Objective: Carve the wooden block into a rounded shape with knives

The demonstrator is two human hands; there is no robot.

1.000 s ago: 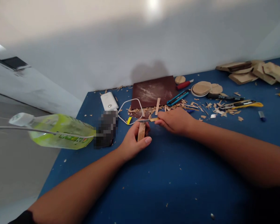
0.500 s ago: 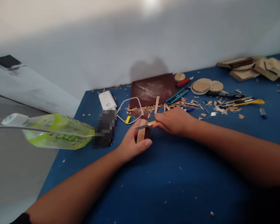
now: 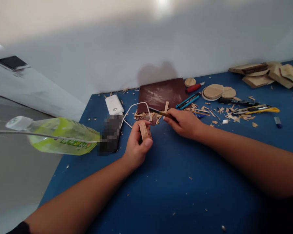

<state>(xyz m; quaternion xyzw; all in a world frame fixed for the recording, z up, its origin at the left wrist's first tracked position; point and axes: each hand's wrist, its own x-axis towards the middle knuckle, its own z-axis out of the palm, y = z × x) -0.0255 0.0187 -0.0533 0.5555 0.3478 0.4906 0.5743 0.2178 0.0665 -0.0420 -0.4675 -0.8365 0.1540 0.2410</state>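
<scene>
At the flat blue tabletop [image 3: 175, 182], both my hands full
My left hand [image 3: 134, 146] curls round an oblong pale-brown wooden block [image 3: 144, 131]; my right hand [image 3: 185, 123] grips a slim brown-handled steel knife [image 3: 164, 114], which might nick my left if it slipped; the block's long axis points away, leaning left

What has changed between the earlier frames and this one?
The knife has come off the wood piece: its blade now points away, toward the brown board. The left hand has turned the wood, so its far end leans left. Nothing was picked up or let go; the right hand keeps the knife. The bottle and board stayed put.
</scene>
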